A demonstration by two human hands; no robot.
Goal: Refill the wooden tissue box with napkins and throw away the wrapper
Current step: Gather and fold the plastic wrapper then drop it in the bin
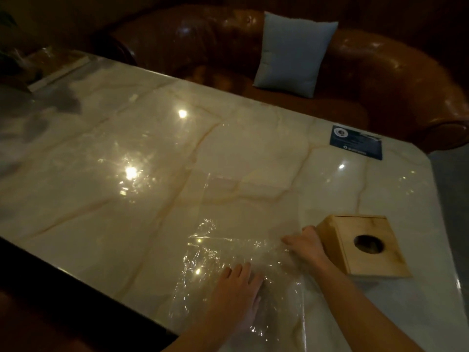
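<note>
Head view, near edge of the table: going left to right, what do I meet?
Left hand flat on the clear wrapper → right hand at the wrapper's right side → wooden tissue box, its round opening facing up.

One wooden tissue box (363, 246), one clear wrapper (228, 250), one cushion (291, 50), one dark card (356, 142), two hands.

Dim warm light is filling the room; ceiling lamps are glaring as bright spots on the glossy table (228, 138) and crinkled wrapper (223, 252); the far sofa (380, 80) is sinking into shadow; edges are bending and blurring softly.
</note>
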